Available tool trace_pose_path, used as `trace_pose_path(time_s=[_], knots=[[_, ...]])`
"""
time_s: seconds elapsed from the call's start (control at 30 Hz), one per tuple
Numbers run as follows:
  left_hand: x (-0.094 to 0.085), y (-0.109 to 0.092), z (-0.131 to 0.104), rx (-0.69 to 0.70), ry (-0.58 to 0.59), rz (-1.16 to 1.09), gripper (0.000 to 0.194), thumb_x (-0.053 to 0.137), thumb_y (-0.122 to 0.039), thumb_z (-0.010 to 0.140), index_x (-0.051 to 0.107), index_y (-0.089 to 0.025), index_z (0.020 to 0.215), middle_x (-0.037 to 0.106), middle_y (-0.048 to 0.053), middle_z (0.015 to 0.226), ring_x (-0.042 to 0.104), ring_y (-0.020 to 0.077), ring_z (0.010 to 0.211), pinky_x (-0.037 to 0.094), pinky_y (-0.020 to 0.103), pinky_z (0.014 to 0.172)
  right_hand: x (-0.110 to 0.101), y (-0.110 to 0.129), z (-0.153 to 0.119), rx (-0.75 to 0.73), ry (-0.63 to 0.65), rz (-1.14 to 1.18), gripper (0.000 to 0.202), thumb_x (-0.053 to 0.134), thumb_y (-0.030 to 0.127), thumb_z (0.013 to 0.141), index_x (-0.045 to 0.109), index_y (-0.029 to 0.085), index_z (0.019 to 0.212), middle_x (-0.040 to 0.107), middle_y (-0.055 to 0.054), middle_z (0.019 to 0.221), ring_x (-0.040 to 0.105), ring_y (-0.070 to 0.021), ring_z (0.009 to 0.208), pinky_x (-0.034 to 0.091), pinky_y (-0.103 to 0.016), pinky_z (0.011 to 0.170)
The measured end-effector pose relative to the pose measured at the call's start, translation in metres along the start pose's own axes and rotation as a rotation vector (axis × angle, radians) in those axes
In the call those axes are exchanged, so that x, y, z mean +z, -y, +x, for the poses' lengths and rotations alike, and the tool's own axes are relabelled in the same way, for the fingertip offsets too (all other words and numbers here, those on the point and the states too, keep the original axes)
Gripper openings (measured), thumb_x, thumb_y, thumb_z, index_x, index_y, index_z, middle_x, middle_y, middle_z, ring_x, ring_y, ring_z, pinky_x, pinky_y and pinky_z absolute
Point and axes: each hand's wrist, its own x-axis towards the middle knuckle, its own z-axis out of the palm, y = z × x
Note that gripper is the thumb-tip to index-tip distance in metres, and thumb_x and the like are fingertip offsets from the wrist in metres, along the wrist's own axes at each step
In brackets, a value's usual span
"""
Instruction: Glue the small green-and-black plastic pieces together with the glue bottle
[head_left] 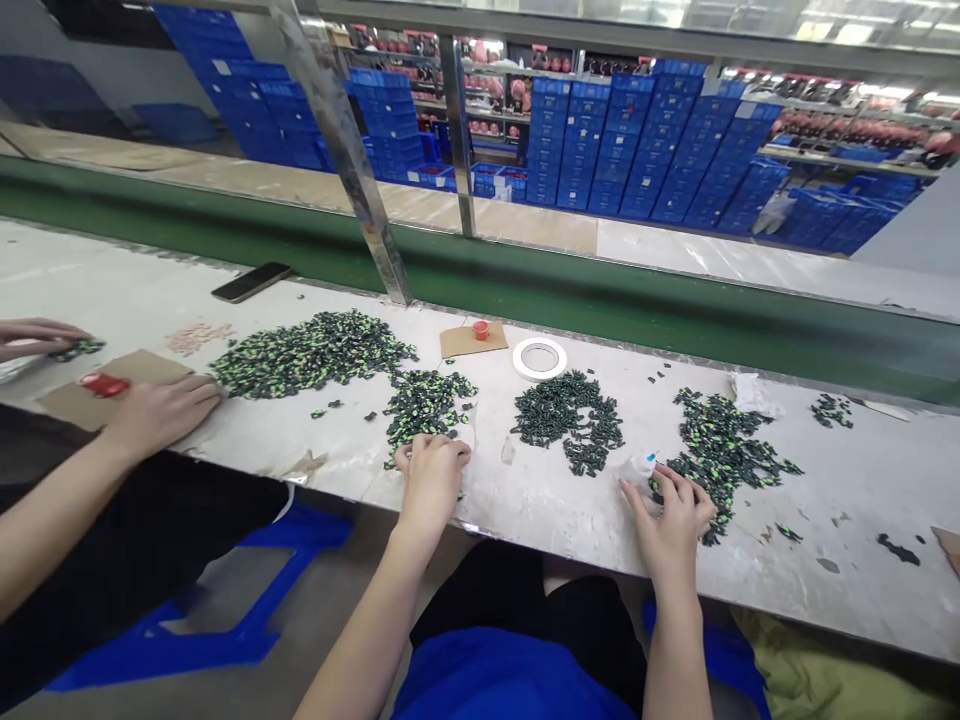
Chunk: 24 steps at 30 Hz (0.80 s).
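My left hand [433,478] rests at the near edge of a small heap of dark pieces with green spots [424,400]. Its fingers are curled down and together, and whatever lies under them is hidden. My right hand [675,515] is closed around a small white crumpled wrap with a blue mark [637,467], at the left side of another heap of green-spotted dark pieces [720,440]. Between my hands lies a heap of plain dark green pieces [551,410]. Behind it is a roll of white tape [539,359], lying flat.
A red-topped small pot [481,329] stands on cardboard [457,342]. To the left, a co-worker's hand [161,415] is beside a large heap [315,350]; a phone [252,282] lies behind. A metal post [345,150] rises at the table's back, before a green strip [525,285].
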Motion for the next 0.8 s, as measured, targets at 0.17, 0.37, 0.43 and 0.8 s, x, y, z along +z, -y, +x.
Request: trace_pose_path(time_s=[0.17, 0.37, 0.43, 0.8], knots=[[-0.002, -0.02, 0.004, -0.015, 0.172, -0.14, 0.019, 0.062, -0.014, 0.079, 0.071, -0.025, 0.068, 0.073, 0.007, 0.082, 0.053, 0.0309, 0.096, 0.03, 0.051, 0.088, -0.003, 0.007, -0.001, 0.12, 0.06, 0.248, 0.044, 0.062, 0.06, 0.074, 0.055, 0.02, 0.091, 0.063, -0.018, 0.114, 0.046, -0.0361, 0.118, 0.034, -0.055, 0.095], [0.005, -0.063, -0.009, 0.016, 0.219, -0.328, 0.012, 0.07, -0.016, 0.078, 0.074, -0.026, 0.073, 0.072, 0.004, 0.101, 0.05, 0.0307, 0.111, 0.03, 0.048, 0.09, -0.013, 0.021, -0.013, 0.367, 0.124, 0.904, 0.034, 0.07, 0.042, 0.073, 0.05, 0.022, 0.091, 0.069, -0.005, 0.078, 0.067, -0.0228, 0.076, 0.052, -0.036, 0.067], [0.012, -0.075, -0.016, 0.033, 0.292, -0.394, 0.009, 0.071, -0.019, 0.078, 0.073, -0.026, 0.073, 0.074, 0.003, 0.088, 0.054, 0.028, 0.102, 0.029, 0.048, 0.09, -0.013, 0.024, -0.016, 0.418, 0.053, 1.02, 0.031, 0.07, 0.041, 0.072, 0.055, 0.021, 0.09, 0.065, -0.001, 0.07, 0.062, -0.0179, 0.061, 0.049, -0.03, 0.055], [0.033, -0.072, -0.038, 0.101, 0.272, -0.397, 0.005, 0.074, -0.021, 0.077, 0.072, -0.026, 0.079, 0.075, 0.003, 0.088, 0.055, 0.0285, 0.105, 0.027, 0.048, 0.092, 0.001, 0.033, -0.025, 0.518, -0.007, 0.906, 0.038, 0.063, 0.055, 0.075, 0.059, 0.017, 0.073, 0.06, -0.001, 0.062, 0.049, -0.0127, 0.049, 0.035, -0.024, 0.043]])
